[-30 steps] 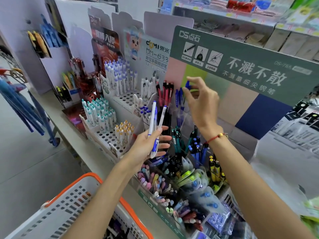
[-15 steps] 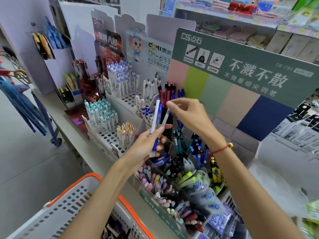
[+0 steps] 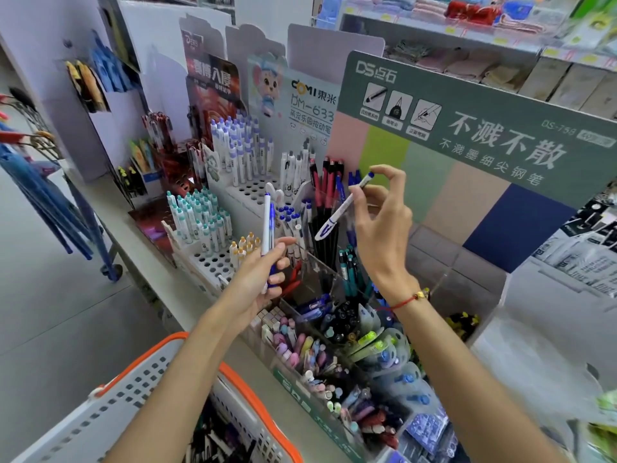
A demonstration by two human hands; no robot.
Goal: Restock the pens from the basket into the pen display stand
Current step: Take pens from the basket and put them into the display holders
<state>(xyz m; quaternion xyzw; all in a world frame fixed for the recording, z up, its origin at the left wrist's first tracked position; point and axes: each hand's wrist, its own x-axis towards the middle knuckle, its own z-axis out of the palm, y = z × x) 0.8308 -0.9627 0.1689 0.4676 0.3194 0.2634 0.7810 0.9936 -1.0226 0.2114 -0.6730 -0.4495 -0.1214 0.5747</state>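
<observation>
The right hand (image 3: 380, 225) was raised over the pen stand (image 3: 334, 295), in front of its green header card (image 3: 484, 128). One white pen (image 3: 344, 207) with a blue grip was pinched near its upper half between thumb and fingers; the pen was tilted, its blue cap end up by the index fingertip and its tip down and to the left, above the upright black pens (image 3: 325, 242) in the stand. The remaining fingers were curled loosely, spread apart. A red cord bracelet (image 3: 409, 299) was worn on that wrist.

The left hand (image 3: 257, 279) was held lower and to the left, just beside the stand's near edge. Two pens (image 3: 267, 228), one white and one blue, were gripped upright in it, clamped between the thumb and the curled fingers, their upper ends rising well above the hand. Whether the fingers touched the stand could not be told.

More pens were seen lying in the white basket (image 3: 110, 416) with the orange rim, at the bottom left, below the left forearm and apart from both hands. The stand and the neighbouring white displays (image 3: 213, 259) were set on the grey tabletop (image 3: 160, 259).
</observation>
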